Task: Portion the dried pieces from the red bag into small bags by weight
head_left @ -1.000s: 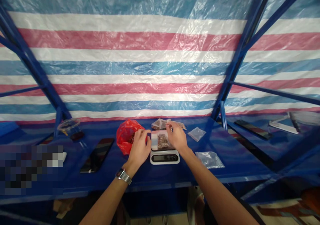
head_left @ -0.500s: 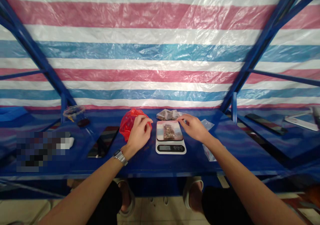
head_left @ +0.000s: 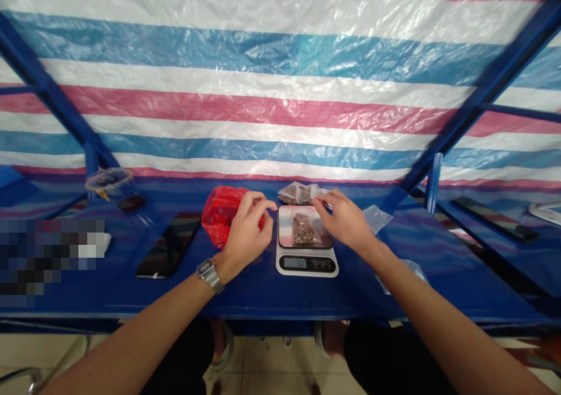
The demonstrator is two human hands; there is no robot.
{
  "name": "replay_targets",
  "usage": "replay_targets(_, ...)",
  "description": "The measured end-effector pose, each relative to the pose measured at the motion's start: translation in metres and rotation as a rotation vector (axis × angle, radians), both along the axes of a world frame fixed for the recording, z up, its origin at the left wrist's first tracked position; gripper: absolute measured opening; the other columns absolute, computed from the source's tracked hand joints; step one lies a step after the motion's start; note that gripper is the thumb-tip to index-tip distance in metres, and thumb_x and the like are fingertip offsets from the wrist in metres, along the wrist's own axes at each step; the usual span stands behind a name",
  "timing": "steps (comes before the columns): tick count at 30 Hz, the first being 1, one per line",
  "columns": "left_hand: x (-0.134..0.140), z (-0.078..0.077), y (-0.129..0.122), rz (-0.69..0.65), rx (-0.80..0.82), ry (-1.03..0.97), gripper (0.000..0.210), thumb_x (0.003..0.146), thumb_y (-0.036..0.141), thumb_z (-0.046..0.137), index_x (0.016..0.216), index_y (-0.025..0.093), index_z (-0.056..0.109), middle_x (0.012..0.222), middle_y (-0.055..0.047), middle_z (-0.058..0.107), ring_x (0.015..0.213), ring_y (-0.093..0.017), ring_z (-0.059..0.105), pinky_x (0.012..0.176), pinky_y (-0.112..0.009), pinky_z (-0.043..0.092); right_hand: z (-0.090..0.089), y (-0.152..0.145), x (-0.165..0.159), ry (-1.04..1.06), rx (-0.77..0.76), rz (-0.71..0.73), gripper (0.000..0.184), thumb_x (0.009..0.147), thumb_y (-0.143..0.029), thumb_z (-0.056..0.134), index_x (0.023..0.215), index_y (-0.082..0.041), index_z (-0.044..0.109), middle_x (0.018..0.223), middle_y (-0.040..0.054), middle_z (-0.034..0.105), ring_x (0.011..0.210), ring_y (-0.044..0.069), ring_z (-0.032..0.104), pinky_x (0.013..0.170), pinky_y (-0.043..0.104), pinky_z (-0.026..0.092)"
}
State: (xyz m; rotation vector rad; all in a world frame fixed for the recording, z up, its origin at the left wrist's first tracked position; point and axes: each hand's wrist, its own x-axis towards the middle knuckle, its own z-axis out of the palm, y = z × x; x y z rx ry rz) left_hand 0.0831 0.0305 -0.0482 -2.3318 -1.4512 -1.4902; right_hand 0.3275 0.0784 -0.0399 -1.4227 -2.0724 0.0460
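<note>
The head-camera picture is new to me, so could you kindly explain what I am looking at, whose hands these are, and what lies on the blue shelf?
There is no machine here: the camera sits on a person's head and looks forward and down, so the two bare arms coming in from below are that person's own.

The left hand, with a wristwatch, is beside a red plastic bag, fingers pinched together. The right hand reaches to the far edge of a small kitchen scale, on which lies a clear packet of brown bits. Whether either hand holds anything is too small to tell.

Also on the blue shelf: more filled packets behind the scale, empty clear bags on the right, and a dark phone on the left. A striped plastic sheet hangs behind.
</note>
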Motion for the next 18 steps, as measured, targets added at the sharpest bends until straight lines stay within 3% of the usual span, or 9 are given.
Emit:
replay_targets(5,0.012,0.012,-0.012,-0.004,-0.177,-0.055,0.021,0.095,0.01,0.046,0.1,0.023,0.063,0.104,-0.003,0.061,0.09,-0.016,0.063,0.081,-0.03,0.05,-0.012,0.002,0.002,0.017,-0.115,0.034,0.021,0.098,-0.034,0.058,0.093,-0.022,0.075,0.1,0.0088,0.07,0.093,0.025,0.065,0.084,0.035,0.048)
replay_targets(9,0.028,0.011,-0.033,0.012,-0.352,-0.124,0.023,0.092,0.012,0.048,0.109,0.021,0.06,0.097,-0.004,0.064,0.092,-0.02,0.063,0.084,-0.034,0.049,-0.011,0.001,0.002,0.237,-0.215,0.192,0.018,0.097,-0.033,0.056,0.09,-0.021,0.069,0.093,0.0049,0.07,0.082,0.021,0.064,0.078,0.034,0.048)
replay_targets(13,0.045,0.0,-0.053,0.014,-0.556,-0.418,0.04,0.095,0.029,0.056,0.133,0.019,0.052,0.111,-0.009,0.067,0.1,-0.023,0.065,0.091,-0.038,0.051,0.001,-0.009,-0.014,0.522,-0.317,0.432,0.019,0.099,-0.037,0.055,0.093,-0.022,0.065,0.086,0.0019,0.07,0.082,0.019,0.066,0.078,0.032,0.05)
replay_targets(18,0.052,-0.003,-0.058,-0.125,-0.72,-0.891,0.032,0.094,0.039,0.058,0.118,0.019,0.065,0.104,-0.009,0.072,0.098,-0.022,0.067,0.094,-0.036,0.05,0.01,-0.02,-0.061,0.619,-0.318,0.481,0.013,0.095,-0.034,0.06,0.095,-0.022,0.066,0.086,0.0015,0.071,0.079,0.018,0.067,0.076,0.031,0.051)
